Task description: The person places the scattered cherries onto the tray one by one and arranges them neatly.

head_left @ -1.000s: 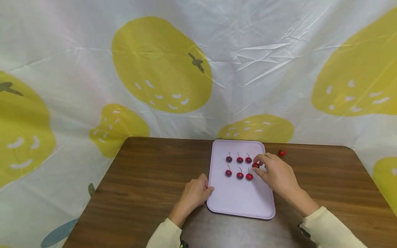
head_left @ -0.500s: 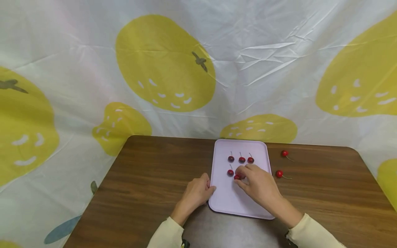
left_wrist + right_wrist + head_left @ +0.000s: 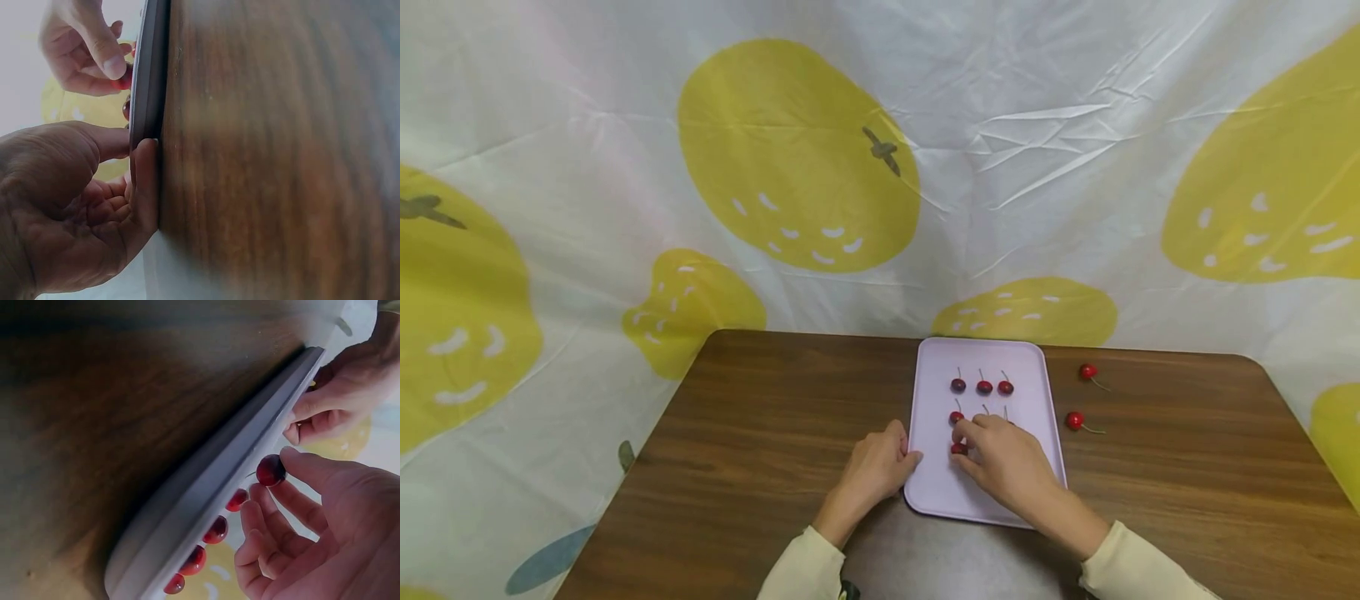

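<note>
In the head view a lilac tray (image 3: 936,496) lies on the table. My left hand (image 3: 876,460) grips its left rim, thumb on top and a finger beneath, as the left wrist view shows. Between thumb and fingertips my right hand (image 3: 1011,458) pinches a dark red cherry (image 3: 271,470), low over the left part of the tray. Beyond it stands a back row of stemmed cherries: a left one (image 3: 958,386), a middle one (image 3: 984,387) and a right one (image 3: 1005,387). In the nearer row the left cherry (image 3: 956,417) shows; my right hand mostly hides the others there.
Two loose red cherries, a farther one (image 3: 1087,372) and a nearer one (image 3: 1075,421), lie on the brown wooden table (image 3: 775,417) right of the tray. A white curtain (image 3: 587,192) with yellow fruit prints hangs behind the table's back edge.
My right hand has carried the cherry from the tray's right side leftward and nearer, to just in front of the second row. My left hand keeps its hold on the rim.
</note>
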Demonstrator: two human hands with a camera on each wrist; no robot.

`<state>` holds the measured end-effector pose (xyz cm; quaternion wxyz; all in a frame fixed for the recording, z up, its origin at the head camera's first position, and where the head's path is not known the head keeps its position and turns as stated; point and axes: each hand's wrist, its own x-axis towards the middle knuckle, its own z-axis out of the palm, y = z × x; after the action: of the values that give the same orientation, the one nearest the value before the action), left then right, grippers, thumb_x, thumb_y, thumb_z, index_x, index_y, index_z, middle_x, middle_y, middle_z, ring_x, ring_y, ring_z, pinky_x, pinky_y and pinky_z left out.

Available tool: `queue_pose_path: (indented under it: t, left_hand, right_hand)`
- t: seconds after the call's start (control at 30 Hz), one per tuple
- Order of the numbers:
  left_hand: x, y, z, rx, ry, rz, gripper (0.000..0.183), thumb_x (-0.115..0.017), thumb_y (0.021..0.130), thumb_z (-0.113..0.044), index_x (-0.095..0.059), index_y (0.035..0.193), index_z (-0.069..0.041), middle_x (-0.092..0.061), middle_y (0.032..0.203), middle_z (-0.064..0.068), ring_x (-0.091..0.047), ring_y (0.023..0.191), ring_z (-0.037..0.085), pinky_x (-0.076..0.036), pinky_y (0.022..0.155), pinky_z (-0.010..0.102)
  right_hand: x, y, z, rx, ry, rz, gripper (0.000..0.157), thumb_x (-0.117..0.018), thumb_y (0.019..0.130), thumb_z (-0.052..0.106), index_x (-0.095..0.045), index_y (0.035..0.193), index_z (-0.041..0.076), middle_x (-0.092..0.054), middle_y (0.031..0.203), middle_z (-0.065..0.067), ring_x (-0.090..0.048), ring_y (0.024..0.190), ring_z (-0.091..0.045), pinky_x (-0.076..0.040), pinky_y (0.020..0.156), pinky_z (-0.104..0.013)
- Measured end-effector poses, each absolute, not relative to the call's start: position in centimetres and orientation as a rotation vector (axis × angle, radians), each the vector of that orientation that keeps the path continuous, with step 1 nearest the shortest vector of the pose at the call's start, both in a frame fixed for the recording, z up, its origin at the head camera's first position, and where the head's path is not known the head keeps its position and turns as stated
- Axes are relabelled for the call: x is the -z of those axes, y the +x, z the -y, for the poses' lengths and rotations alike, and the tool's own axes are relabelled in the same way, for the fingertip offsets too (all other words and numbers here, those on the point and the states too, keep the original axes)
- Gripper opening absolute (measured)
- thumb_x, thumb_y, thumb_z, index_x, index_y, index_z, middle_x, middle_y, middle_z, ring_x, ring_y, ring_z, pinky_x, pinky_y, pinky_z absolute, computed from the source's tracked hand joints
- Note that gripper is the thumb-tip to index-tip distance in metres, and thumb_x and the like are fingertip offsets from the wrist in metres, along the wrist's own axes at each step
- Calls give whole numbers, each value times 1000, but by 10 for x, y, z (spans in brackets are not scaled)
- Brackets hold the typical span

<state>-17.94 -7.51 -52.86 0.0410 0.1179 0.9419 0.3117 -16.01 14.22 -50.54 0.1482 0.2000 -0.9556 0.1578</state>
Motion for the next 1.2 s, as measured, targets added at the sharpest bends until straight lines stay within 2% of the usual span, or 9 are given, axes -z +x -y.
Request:
queue_pose_path:
  t: [0.67,0.97,1.2]
  left_hand:
    - [524,-176,74,-924,382,-2892,27,-75,97,-25,-53,88,-12,-54,64,-3,-51,53,10,-37,49,28]
    - [523,-176,73,-932,358,-2865,27,-75,97,-25,-54,91,-11,-54,66,-1,-53,52,11,-38,49,28]
    - [527,-177,75,-963,399,-2893,28,-75,96,-26,-51,88,-13,-53,64,-4,-51,52,10,-39,48,29]
  right_hand:
    - [511,-161,-143,-448,614,2790,29,-93,78,32,-71,94,24,-62,78,11,-59,72,-7,-46,57,-29]
    - [509,-160,-145,-430,610,2805,34,-93,78,35,-74,104,23,-68,83,8,-64,75,-10,-51,63,-33]
    - [503,-158,-147,-435,596,2781,40,-91,80,39,-75,111,20,-69,80,6,-64,74,-11,-52,66,-34]
